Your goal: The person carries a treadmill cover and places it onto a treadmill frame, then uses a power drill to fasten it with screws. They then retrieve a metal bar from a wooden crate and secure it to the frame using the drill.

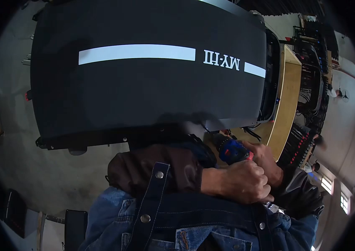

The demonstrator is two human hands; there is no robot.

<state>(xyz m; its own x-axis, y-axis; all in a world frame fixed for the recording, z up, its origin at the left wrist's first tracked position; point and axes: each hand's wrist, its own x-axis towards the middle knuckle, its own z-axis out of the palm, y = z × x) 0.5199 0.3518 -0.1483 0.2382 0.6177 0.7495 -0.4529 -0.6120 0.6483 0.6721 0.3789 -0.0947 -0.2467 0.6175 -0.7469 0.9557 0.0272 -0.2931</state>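
A blue and black cordless drill (231, 150) with red accents points up and to the left, its slim bit ending at the near edge of a large black panel (144, 92). Behind the tool's body, my right hand (265, 161) wraps around its far side. My left hand (244, 182) is closed in a fist against the rear of the drill, its knuckles facing up. The grip itself is mostly hidden under both hands. White stripes and the lettering "MY-HI", upside down from here, mark the panel.
Right of the panel stands a yellowish wooden board (286, 100) like a crate side, with dark cables close to it. Racks of black parts (311, 83) line the far right, where other people are partly visible. Grey floor (14, 96) shows at left.
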